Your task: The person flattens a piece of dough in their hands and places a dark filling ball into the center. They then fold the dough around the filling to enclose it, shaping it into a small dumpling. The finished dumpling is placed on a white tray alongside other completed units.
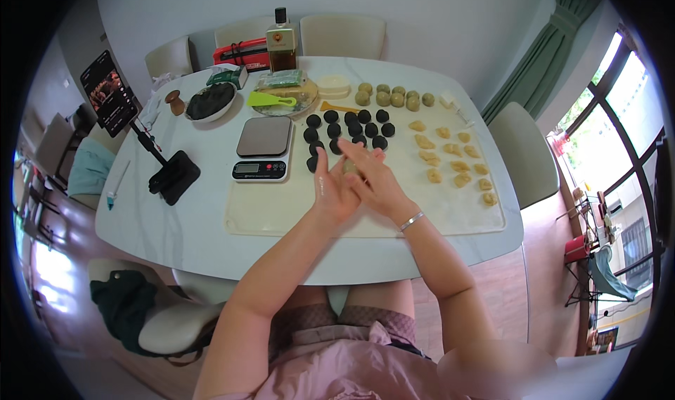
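My left hand [335, 192] and my right hand [377, 181] meet over the cream mat [285, 210], with a greenish-tan ball [350, 167] between them. The ball is partly covered by my right fingers. Just beyond lie rows of black balls [334, 130], the nearest partly hidden by my hands. Several olive-tan balls [397, 99] stand at the mat's far edge. Small yellow lumps [430, 158] are spread over the mat's right side. A digital kitchen scale [264, 139] with a bare metal plate is left of the black balls.
A phone [109, 94] on a black stand [176, 176] is at the left. Farther back are a bowl of black dough [211, 102], a plate [303, 107] with a lime-green scraper [270, 100], a glass bottle [281, 44] and a wooden tool [337, 108]. A capped pen-like tool [117, 186] lies far left.
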The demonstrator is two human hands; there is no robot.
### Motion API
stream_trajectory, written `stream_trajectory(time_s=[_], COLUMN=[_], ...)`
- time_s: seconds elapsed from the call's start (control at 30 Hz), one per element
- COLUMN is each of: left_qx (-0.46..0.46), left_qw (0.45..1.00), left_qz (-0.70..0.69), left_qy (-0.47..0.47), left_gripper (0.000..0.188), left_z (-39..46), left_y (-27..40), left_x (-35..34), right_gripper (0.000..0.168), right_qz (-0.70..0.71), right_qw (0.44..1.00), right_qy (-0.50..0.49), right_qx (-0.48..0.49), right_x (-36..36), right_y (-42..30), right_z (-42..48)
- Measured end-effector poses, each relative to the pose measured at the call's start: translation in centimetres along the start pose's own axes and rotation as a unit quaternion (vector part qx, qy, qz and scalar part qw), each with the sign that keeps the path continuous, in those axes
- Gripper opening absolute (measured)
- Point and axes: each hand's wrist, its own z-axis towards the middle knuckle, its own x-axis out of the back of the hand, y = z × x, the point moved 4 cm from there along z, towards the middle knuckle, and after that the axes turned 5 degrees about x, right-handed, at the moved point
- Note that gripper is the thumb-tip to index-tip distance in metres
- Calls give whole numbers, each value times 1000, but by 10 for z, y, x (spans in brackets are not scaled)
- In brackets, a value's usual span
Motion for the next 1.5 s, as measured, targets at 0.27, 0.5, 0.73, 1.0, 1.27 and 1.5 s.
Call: stream_trajectory(time_s=[0.27,0.5,0.73,1.0,1.27,1.5], left_qx=[-178,23,-113,-10,-45,-23], left_qw=[982,999,993,999,991,999], left_qz=[4,28,11,29,31,31], left_qy=[59,-11,36,42,124,22], left_gripper=[87,91,95,93,92,86], left_z=[-1,-1,-2,-3,-9,-2], left_y=[49,-9,36,-4,14,5], left_x=[7,12,5,9,-5,8], right_gripper=[44,48,53,51,47,49], right_qz=[-55,-98,-19,-75,92,-80], right_qw=[984,992,997,983,984,976], right_qy=[7,10,57,8,-13,-11], right_qx=[169,85,50,164,-154,202], right_x=[-12,-11,2,-19,1,-20], right_y=[-31,-10,-9,-32,-3,-35], right_z=[-2,3,0,3,-2,1])
